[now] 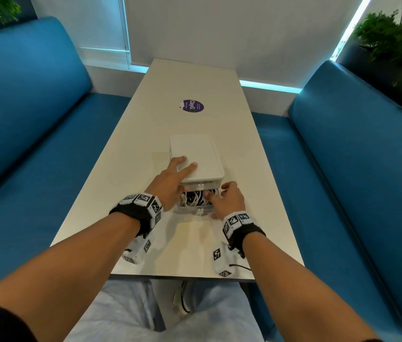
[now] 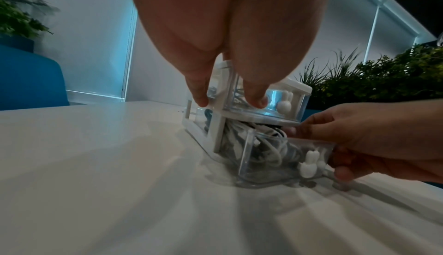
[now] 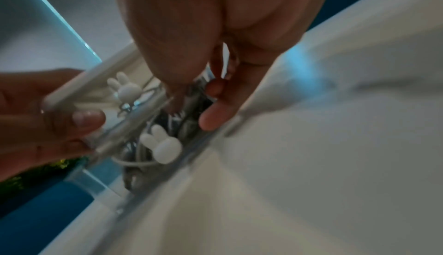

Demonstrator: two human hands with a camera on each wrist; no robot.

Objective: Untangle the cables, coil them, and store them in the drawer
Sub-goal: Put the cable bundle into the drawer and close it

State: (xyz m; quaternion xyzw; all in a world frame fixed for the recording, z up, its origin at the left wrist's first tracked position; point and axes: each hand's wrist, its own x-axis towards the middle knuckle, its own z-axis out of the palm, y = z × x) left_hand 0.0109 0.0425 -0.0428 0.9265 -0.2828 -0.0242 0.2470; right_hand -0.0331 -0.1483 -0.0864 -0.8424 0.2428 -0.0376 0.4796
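Note:
A small white drawer box point(image 1: 196, 154) stands mid-table. Its clear lower drawer point(image 1: 193, 211) is pulled out toward me and holds a bundle of white and black cables point(image 1: 198, 197). My left hand point(image 1: 172, 178) lies on the box's near left corner, fingers flat on the top and thumb down over the front. My right hand point(image 1: 228, 201) grips the drawer's right end, one digit reaching in onto the cables. In the left wrist view the cables point(image 2: 271, 145) fill the clear drawer point(image 2: 251, 164), which has a white bunny knob point(image 2: 308, 164). The upper drawer point(image 2: 282, 103) is closed.
The long white table point(image 1: 195, 245) carries a round purple sticker point(image 1: 192, 105) farther back. Blue sofas run along the left point(image 1: 22, 119) and right point(image 1: 355, 156) sides. Green plants point(image 1: 397, 40) stand behind the right sofa, and a window wall is at the far end.

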